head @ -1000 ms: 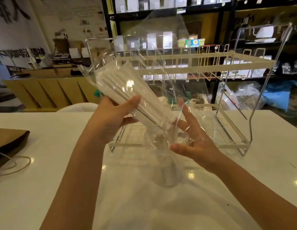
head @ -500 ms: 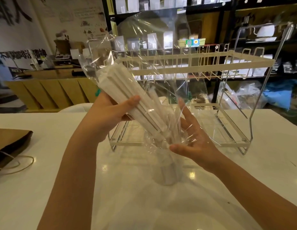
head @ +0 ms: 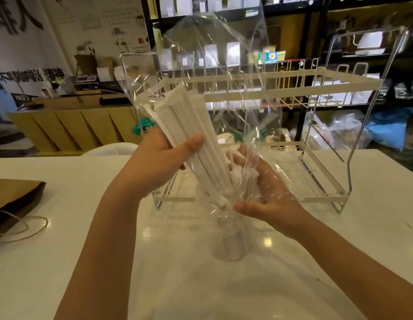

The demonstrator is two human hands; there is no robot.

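Two bare hands meet in the middle of the head view, and between them we see a bundle of paper-wrapped straws point(head: 184, 125) inside a clear plastic bag point(head: 224, 31). The bundle is held in the air above the white table point(head: 62, 262) and leans, its lower end toward 5 o'clock and its upper end toward 11 o'clock.

The left hand point(head: 152, 167) grasps the bundle about halfway along. Its thumb point(head: 194, 143) lies across the front of the wrappers, and its fingers are hidden behind them. The right hand point(head: 277, 204) sits at 4 o'clock from the left. It is spread and relaxed, with fairly straight fingers behind the crinkled film and the thumb pointing toward 9 o'clock under the bundle's lower end. It cradles the bag rather than clenching it. The loose top of the bag rises toward 12 o'clock, well above the straws.

At 6 o'clock from the hands we make out a clear cup point(head: 230, 245) standing on the table. Behind the hands, from 12 to 3 o'clock, stands a cream wire rack point(head: 270, 94). At 9 o'clock, near the table's edge, lies a brown paper bag point(head: 11, 197), and its string handle point(head: 32, 225) trails on the table.
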